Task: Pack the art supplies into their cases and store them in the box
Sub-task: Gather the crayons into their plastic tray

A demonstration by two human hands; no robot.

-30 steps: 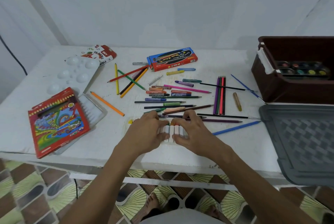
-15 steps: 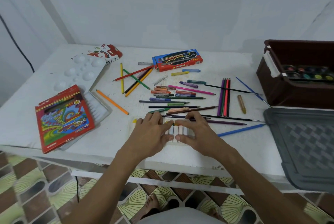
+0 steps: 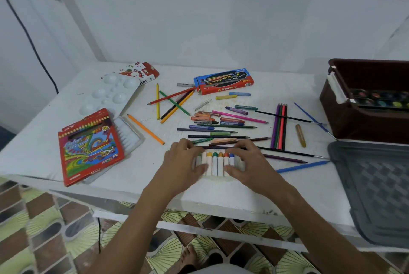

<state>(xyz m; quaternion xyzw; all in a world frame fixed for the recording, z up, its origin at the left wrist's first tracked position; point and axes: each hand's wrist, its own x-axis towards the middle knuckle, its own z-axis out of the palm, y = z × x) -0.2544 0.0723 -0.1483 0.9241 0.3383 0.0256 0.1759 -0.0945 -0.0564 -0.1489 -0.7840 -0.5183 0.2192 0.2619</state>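
Near the table's [image 3: 66,163] front edge, our left hand [image 3: 184,162] and right hand [image 3: 247,161] have spread slightly, curled fingers still squeezing the row of crayons [image 3: 215,163], exposing more tips, not yet cased.

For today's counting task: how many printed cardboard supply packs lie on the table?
3: the colour pencil pack front left, the oil pastels pack back left, the blue-and-red pack back centre. None seems hidden.
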